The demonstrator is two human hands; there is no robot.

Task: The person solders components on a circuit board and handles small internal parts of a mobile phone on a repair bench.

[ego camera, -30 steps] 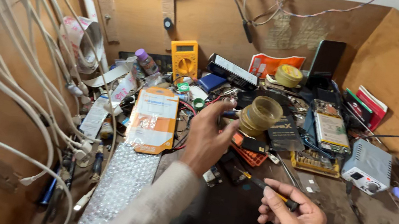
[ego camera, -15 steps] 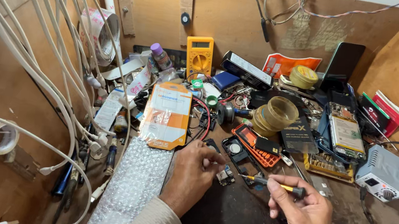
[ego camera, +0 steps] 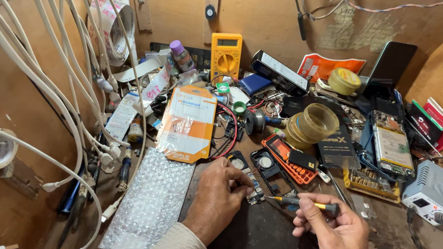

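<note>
A small circuit board (ego camera: 251, 190) is pinned to the dark counter (ego camera: 274, 245) by the fingers of the left hand (ego camera: 217, 198), just near of an opened phone frame (ego camera: 270, 168). A yellow-handled screwdriver (ego camera: 302, 202) is gripped in the right hand (ego camera: 340, 243), its tip touching the board's right end. A slip of the tip could probably gouge the board, and a freed screw could be lost in the clutter or roll towards the bubble wrap (ego camera: 151, 206) at left.

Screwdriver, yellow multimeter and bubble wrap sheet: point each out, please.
Screwdriver (ego camera: 311, 203), head view, on its yellow-banded handle.
Yellow multimeter (ego camera: 224, 57), head view, on its dial.
Bubble wrap sheet (ego camera: 151, 201), head view, on its middle.
</note>
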